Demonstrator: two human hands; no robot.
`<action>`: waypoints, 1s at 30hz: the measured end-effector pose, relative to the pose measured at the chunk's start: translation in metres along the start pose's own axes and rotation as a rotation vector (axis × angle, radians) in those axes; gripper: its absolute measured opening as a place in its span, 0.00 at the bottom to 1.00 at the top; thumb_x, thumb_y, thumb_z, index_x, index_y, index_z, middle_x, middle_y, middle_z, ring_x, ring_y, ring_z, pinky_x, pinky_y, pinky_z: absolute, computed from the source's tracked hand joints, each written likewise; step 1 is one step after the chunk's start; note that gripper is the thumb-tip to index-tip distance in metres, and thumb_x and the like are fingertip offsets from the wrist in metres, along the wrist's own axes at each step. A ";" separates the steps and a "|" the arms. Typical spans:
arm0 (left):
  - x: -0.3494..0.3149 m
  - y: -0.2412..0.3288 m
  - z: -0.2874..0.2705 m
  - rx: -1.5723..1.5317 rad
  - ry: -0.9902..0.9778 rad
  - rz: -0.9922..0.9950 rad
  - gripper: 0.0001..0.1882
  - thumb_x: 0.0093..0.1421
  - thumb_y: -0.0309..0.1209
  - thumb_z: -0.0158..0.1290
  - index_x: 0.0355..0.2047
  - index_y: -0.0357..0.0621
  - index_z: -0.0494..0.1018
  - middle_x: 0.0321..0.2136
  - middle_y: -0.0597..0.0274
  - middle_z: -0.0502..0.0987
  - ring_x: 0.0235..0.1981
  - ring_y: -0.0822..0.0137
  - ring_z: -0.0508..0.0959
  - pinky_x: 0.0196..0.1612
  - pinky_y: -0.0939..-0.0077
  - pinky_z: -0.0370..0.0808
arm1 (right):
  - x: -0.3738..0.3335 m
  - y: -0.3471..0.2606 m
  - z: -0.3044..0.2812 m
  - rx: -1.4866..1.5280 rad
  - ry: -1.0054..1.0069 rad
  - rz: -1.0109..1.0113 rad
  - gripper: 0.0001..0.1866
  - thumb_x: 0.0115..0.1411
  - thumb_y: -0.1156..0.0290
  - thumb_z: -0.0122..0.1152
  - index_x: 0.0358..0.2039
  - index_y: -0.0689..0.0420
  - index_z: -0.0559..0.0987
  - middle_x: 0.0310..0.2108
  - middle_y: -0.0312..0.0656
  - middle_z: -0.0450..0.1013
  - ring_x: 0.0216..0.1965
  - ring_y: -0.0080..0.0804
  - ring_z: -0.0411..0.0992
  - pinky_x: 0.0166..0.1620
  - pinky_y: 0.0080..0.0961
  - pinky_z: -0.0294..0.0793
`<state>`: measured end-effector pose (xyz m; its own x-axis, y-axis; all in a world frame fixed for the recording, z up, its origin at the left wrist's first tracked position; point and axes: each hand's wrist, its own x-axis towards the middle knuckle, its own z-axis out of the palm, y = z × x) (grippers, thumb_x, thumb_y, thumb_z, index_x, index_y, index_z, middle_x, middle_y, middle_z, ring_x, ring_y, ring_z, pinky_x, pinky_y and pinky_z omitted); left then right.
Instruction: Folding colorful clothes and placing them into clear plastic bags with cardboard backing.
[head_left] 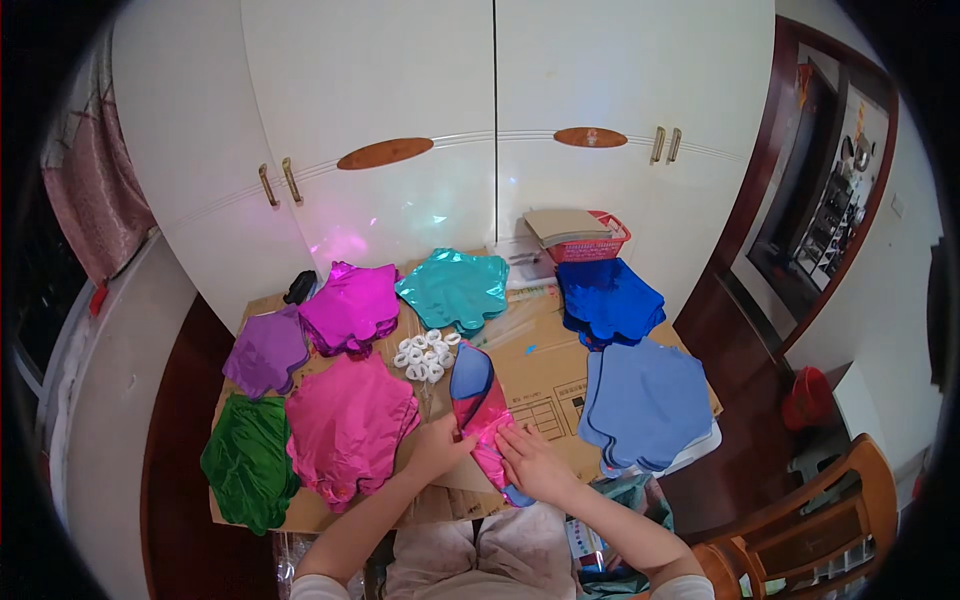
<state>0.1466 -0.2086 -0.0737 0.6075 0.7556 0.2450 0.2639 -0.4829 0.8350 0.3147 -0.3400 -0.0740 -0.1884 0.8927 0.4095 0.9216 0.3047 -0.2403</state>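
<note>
A narrow folded bundle of shiny pink foil and blue sheet [476, 392] lies slantwise on the cardboard before me. My left hand [440, 450] grips its left edge, the fingers partly hidden. From the other side my right hand [537, 464] rests on the pink foil, its fingers stretched out and pressing it down. Just beyond the bundle is a cluster of white rings [426, 357]. A stack of pink foil sheets with scalloped edges [350, 425] lies left of my left hand. To the right of my right hand sits a stack of pale blue sheets [650, 405].
Further stacks are green [250, 460], purple [267, 348], magenta [350, 305], teal [455, 288] and dark blue [610, 300]. A red basket [590, 245] with brown card on top stands against the white cabinet [380, 80]. A wooden chair [810, 515] is at the lower right.
</note>
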 end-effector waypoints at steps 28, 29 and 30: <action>-0.014 0.028 -0.005 0.887 -0.096 0.821 0.15 0.48 0.27 0.49 0.38 0.39 0.74 0.41 0.55 0.77 0.46 0.65 0.75 0.47 0.70 0.69 | -0.013 -0.003 0.007 0.358 0.061 0.180 0.26 0.42 0.70 0.61 0.46 0.58 0.72 0.46 0.54 0.68 0.52 0.55 0.62 0.57 0.40 0.61; -0.014 0.027 -0.005 0.883 -0.105 0.812 0.16 0.48 0.28 0.49 0.39 0.39 0.74 0.42 0.56 0.76 0.47 0.65 0.74 0.48 0.69 0.69 | -0.014 -0.004 0.009 0.395 0.044 0.216 0.26 0.42 0.70 0.60 0.46 0.58 0.72 0.45 0.55 0.68 0.52 0.55 0.62 0.57 0.40 0.61; -0.015 0.025 -0.006 0.879 -0.109 0.801 0.16 0.49 0.28 0.49 0.39 0.40 0.74 0.42 0.56 0.76 0.48 0.65 0.74 0.48 0.69 0.68 | -0.016 -0.001 0.009 0.428 -0.025 0.186 0.25 0.43 0.70 0.60 0.45 0.58 0.73 0.45 0.55 0.68 0.51 0.55 0.63 0.56 0.39 0.62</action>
<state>0.1399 -0.2293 -0.0534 0.8825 0.0801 0.4635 0.1771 -0.9695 -0.1696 0.3138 -0.3517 -0.0886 -0.0459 0.9514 0.3045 0.7189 0.2431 -0.6513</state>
